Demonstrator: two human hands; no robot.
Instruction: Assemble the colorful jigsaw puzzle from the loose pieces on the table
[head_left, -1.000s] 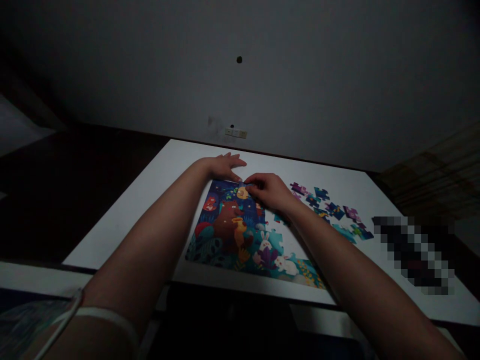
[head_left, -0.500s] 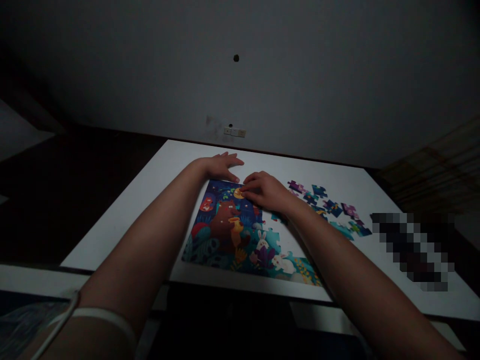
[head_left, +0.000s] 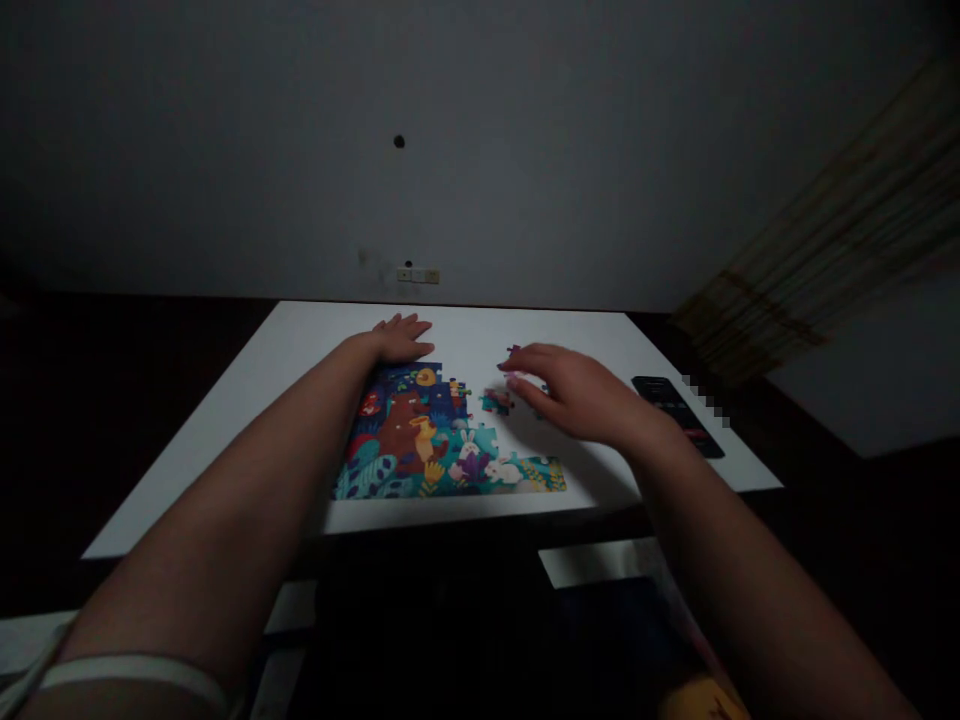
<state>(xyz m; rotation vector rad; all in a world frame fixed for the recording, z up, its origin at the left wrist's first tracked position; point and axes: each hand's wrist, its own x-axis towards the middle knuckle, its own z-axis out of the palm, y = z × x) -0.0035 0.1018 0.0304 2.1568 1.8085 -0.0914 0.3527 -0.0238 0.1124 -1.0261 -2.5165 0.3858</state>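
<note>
A partly joined jigsaw puzzle, with a bear, rabbits and plants on it, lies flat on the white table. My left hand rests at its upper left edge, fingers spread and holding nothing. To the right of the joined part, my right hand hovers above the loose pieces, thumb and index finger apart. A loose puzzle piece shows just left of its thumb; most of the other loose pieces are hidden behind this hand.
A dark, flat, phone-like object, partly pixelated, lies on the right side of the white table. Behind the table stands a grey wall with a socket strip. A striped curtain hangs at the right.
My right hand has left the puzzle's upper edge by the moon and moved right, over the loose pieces; its fingers have parted. My left hand stays at the upper edge. The view has shifted.
</note>
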